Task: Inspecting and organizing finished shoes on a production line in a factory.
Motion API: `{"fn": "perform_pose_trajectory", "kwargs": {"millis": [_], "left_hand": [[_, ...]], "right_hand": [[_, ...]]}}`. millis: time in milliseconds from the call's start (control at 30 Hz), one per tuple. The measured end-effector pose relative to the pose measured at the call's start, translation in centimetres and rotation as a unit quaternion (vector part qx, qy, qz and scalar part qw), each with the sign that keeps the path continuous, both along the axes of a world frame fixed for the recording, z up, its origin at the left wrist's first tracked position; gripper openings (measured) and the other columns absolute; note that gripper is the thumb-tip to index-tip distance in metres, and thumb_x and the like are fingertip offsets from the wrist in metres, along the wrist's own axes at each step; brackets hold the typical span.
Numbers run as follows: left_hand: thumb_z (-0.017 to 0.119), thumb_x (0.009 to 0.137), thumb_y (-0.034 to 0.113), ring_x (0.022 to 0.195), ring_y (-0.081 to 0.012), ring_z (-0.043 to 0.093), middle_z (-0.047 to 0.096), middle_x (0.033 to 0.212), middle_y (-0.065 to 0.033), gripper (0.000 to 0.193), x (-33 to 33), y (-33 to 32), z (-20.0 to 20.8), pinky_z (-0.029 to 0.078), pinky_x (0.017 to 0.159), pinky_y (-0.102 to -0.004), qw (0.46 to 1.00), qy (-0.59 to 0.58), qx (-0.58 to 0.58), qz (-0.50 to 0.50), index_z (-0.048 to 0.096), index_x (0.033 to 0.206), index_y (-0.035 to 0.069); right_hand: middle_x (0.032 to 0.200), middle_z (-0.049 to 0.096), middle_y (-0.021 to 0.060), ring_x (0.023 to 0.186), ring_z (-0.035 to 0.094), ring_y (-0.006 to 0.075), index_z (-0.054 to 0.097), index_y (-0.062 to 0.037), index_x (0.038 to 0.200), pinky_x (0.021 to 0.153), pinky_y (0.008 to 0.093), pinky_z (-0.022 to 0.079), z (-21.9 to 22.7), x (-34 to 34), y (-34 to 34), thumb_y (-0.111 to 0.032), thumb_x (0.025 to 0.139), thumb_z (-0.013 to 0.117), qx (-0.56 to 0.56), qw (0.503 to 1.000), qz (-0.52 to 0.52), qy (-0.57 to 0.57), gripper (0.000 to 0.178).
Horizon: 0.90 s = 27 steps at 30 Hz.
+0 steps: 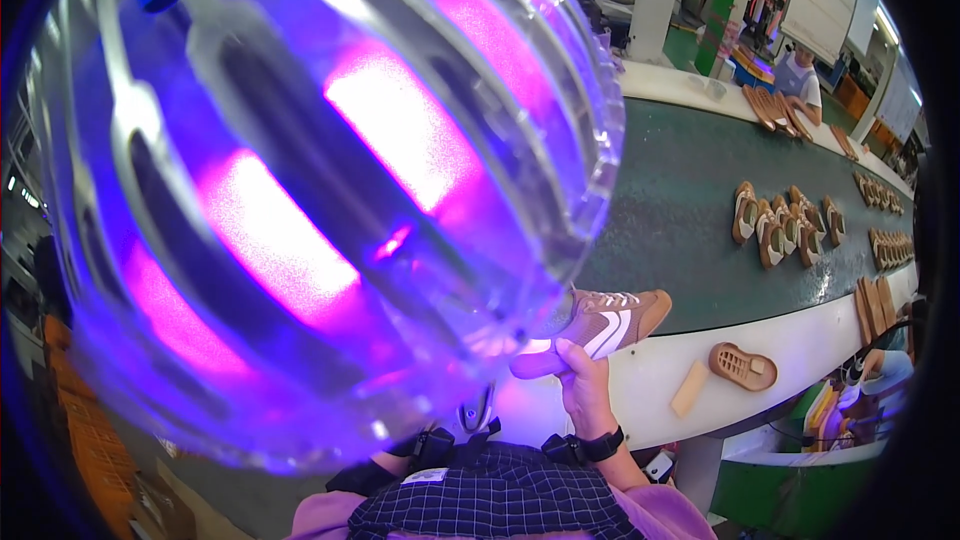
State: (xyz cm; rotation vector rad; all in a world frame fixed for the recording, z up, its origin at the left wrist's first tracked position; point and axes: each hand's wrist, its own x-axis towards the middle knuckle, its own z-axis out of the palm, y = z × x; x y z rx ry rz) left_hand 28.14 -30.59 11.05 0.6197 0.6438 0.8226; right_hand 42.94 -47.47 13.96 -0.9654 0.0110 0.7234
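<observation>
A brown sneaker (620, 320) with white curved stripes and white laces is held over the white ledge, its toe pointing right. My right hand (585, 385) is closed on its heel end, with the thumb along the back. The heel is partly covered by a big clear plastic cage (590, 210) glowing purple and pink, which blocks the left and middle of the view. My left hand is hidden behind this cage. A loose brown shoe sole (743, 367) and a flat tan strip (689, 388) lie on the ledge right of my hand.
Beyond the white ledge (640, 405) runs a dark green conveyor belt (680, 170) carrying several sneakers (785, 225). More soles (770, 108) rest on the far ledge, near another person (797, 80). A second person's arm (885, 370) shows at the right. Orange crates (95, 440) stand lower left.
</observation>
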Motion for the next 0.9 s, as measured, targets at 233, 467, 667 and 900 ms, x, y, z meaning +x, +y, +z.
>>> {"fn": "perform_pose_trajectory", "kwargs": {"millis": [233,467,667,900], "left_hand": [[0.050,0.091,0.030,0.103,-0.0172,0.057,0.060,0.111,-0.0055,0.036,-0.5,0.4,-0.9,0.046,0.092,-0.0335,1.000,-0.008,0.000,-0.029,0.052,0.116,0.005],[0.049,0.085,0.035,0.104,-0.0239,0.058,0.060,0.113,-0.0124,0.047,-3.0,1.7,0.6,0.046,0.092,-0.0388,0.989,-0.049,-0.098,-0.099,0.053,0.118,0.001],[0.049,0.079,0.048,0.079,-0.0266,0.066,0.064,0.098,-0.0138,0.058,-5.6,1.6,3.1,0.057,0.066,-0.0362,0.982,-0.034,-0.124,-0.138,0.054,0.116,0.003],[0.049,0.077,0.048,0.094,-0.0290,0.061,0.061,0.107,-0.0163,0.061,-7.6,2.0,0.8,0.051,0.082,-0.0396,0.981,-0.034,-0.140,-0.133,0.054,0.117,0.002]], "right_hand": [[0.110,0.058,0.0116,0.094,0.062,0.0229,0.042,0.0012,0.124,0.082,0.0372,0.053,0.1,0.7,-0.9,-0.008,0.079,0.062,0.042,0.998,0.049,0.022,0.050],[0.111,0.060,0.0141,0.099,0.061,0.0261,0.046,0.0044,0.123,0.092,0.0392,0.047,-5.0,2.6,-7.5,-0.013,0.080,0.059,0.071,0.972,0.134,0.179,0.048],[0.105,0.059,0.0167,0.094,0.059,0.0252,0.052,0.0062,0.112,0.087,0.0356,0.046,-8.8,2.4,-13.1,-0.010,0.075,0.061,-0.357,0.916,0.059,-0.173,0.041],[0.110,0.054,0.0170,0.100,0.056,0.0288,0.045,0.0039,0.121,0.084,0.0372,0.048,-3.0,-2.6,-3.5,-0.015,0.072,0.070,-0.320,0.848,0.117,-0.406,0.058]]}}
